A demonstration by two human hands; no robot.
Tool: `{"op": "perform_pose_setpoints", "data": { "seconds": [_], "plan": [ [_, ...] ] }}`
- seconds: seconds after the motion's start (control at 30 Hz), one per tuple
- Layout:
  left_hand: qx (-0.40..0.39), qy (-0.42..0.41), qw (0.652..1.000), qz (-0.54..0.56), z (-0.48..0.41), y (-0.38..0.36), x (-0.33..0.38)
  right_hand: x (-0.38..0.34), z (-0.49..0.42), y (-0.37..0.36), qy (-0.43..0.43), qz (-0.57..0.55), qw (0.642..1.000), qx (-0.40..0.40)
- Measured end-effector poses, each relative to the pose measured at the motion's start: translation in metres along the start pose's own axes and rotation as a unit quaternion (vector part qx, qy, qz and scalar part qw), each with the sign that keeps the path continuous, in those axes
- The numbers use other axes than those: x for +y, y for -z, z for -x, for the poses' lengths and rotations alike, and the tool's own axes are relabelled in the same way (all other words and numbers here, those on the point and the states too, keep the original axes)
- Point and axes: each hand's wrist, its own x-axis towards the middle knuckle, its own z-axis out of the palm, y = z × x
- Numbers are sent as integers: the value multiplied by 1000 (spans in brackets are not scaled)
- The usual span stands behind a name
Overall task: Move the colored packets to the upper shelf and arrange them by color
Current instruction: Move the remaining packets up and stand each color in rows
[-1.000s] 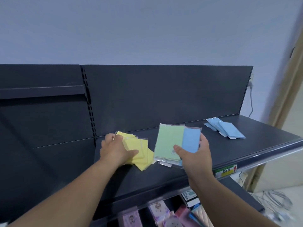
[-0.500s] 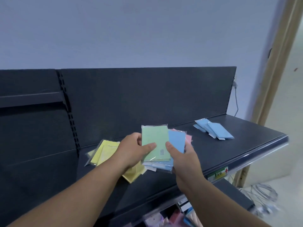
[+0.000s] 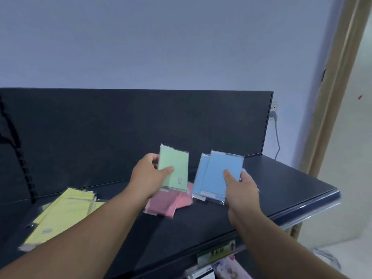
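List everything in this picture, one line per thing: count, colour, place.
green packet: one seen, pale green, held up in the left hand
blue packets: at least two, light blue, fanned in the right hand
pink packets: at least two, pink, lying on the shelf below the green packet
yellow packets: several, pale yellow, piled at the shelf's left
shelf: one, dark grey, under the packets
price label: one, green, on the shelf's front edge
plug and cable: one, grey, on the wall at right
left hand: grips the green packet
right hand: grips the blue packets
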Motion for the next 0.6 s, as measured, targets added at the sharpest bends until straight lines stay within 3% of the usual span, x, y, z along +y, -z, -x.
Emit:
{"op": "perform_pose_setpoints", "data": {
  "seconds": [0.3,0.6],
  "plan": [
    [-3,43,996,77,-32,-141,38,-30,-120,109,47,-3,996,73],
    [-113,142,975,125,-74,-306,75,-22,-197,213,9,124,991,46]
  ]
}}
